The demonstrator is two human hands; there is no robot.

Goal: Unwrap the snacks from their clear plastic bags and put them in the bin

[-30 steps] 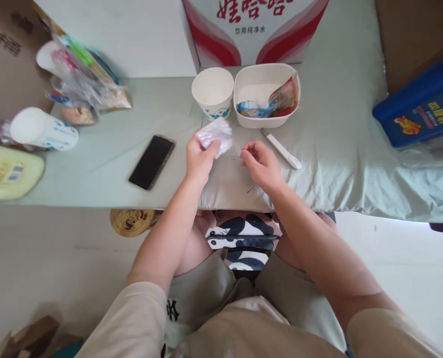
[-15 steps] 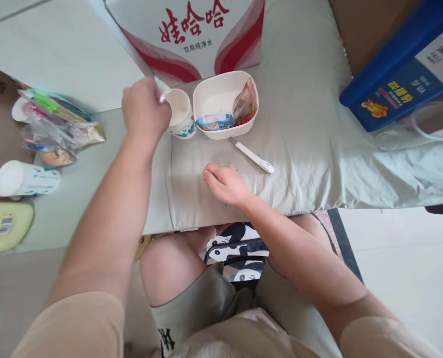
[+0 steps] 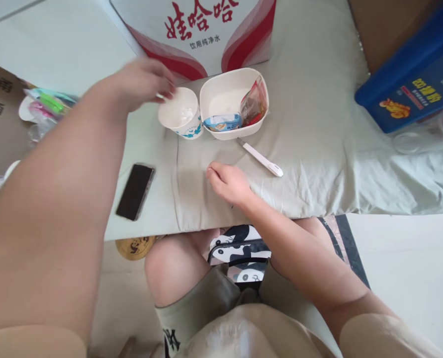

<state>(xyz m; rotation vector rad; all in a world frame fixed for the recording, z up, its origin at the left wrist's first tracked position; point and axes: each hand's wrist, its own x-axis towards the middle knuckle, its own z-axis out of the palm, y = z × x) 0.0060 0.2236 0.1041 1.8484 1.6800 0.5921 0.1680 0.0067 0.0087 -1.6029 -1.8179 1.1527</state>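
My left hand (image 3: 150, 85), smeared by motion, hovers at the left rim of a white paper cup (image 3: 191, 132) with a blue leaf print. Its fingers look loosely apart, with no object visible in them. Crumpled clear plastic (image 3: 186, 114) lies inside the cup. My right hand (image 3: 229, 183) rests low over the cloth, fingers curled and thumb pressed against them; whatever they hold is hidden. Just beyond it lies a white utility knife (image 3: 260, 158), blade end towards a white plastic bowl (image 3: 216, 92). That bowl holds a blue packet (image 3: 222, 122) and a red-edged clear packet (image 3: 254, 105).
A black phone (image 3: 135, 192) lies left of the cloth's fold. Behind the bowl stands a white and red carton (image 3: 206, 54). At the right are a blue container (image 3: 403, 94) and a clear plastic vessel (image 3: 422, 136). Bagged items (image 3: 45, 107) sit at the far left.
The clear plastic that was in my left hand is now in the cup. That hand has loosened, and its forearm has swung left. The phone has come into view; my right hand stays closed.
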